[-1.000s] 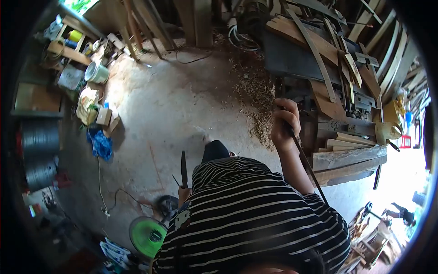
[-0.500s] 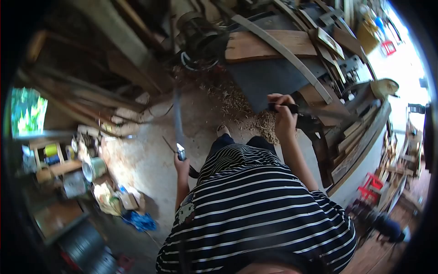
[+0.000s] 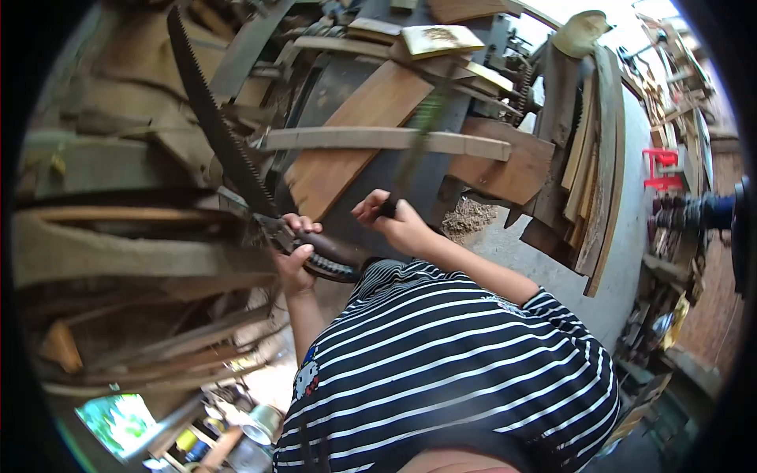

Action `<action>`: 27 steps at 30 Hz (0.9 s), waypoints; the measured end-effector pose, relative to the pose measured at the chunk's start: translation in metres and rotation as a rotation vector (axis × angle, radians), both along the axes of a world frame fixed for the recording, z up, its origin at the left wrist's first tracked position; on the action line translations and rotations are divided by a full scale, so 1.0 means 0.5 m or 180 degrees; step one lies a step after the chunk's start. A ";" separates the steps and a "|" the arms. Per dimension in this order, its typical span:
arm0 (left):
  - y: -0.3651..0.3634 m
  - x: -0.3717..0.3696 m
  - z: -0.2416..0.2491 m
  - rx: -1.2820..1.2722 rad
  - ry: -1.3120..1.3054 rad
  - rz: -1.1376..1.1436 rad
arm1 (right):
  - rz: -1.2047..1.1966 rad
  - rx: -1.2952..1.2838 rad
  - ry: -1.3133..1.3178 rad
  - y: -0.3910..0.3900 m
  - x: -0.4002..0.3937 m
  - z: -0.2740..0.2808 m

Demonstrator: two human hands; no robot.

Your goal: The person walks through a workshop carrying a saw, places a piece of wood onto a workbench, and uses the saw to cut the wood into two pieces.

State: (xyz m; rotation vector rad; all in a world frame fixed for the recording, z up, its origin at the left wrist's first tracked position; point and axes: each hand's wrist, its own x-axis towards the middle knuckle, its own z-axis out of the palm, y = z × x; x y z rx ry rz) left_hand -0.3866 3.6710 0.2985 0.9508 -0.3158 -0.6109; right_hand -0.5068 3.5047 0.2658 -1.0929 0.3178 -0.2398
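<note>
My left hand (image 3: pixel 296 256) is closed around the grip of a pruning saw (image 3: pixel 225 130), whose long toothed blade points up and to the left. Right of it, my right hand (image 3: pixel 402 227) holds the black handle of a second long tool (image 3: pixel 422 142); its greenish blade is blurred, and I cannot make out what kind it is. That blade passes over a thin pale wooden strip (image 3: pixel 378 139). Beneath the strip, a wide brown board (image 3: pixel 359 130) lies slanted on a dark machine table (image 3: pixel 430 177).
Long planks (image 3: pixel 603 173) stand stacked at the right, beside a pile of wood shavings (image 3: pixel 469 218). Timber (image 3: pixel 118 252) crowds the left side. A red stool (image 3: pixel 662 169) is at the far right, and a bucket (image 3: pixel 260 424) at the lower left.
The view has turned toward the machine table and planks. My hands are nearer each other. The saw in my left hand now shows its broad toothed side.
</note>
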 end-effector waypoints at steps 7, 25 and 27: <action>-0.270 0.018 0.057 0.0224 0.0510 -0.1334 | -0.0631 -0.0471 0.0068 -0.111 0.050 0.020; -0.293 0.256 -0.154 0.0796 0.0792 -0.1920 | -0.4153 -0.2623 0.3076 -0.500 -0.520 -0.029; -0.287 0.273 -0.173 0.0901 0.0853 -0.1871 | -0.4045 -0.3369 0.4636 -0.595 -0.562 -0.005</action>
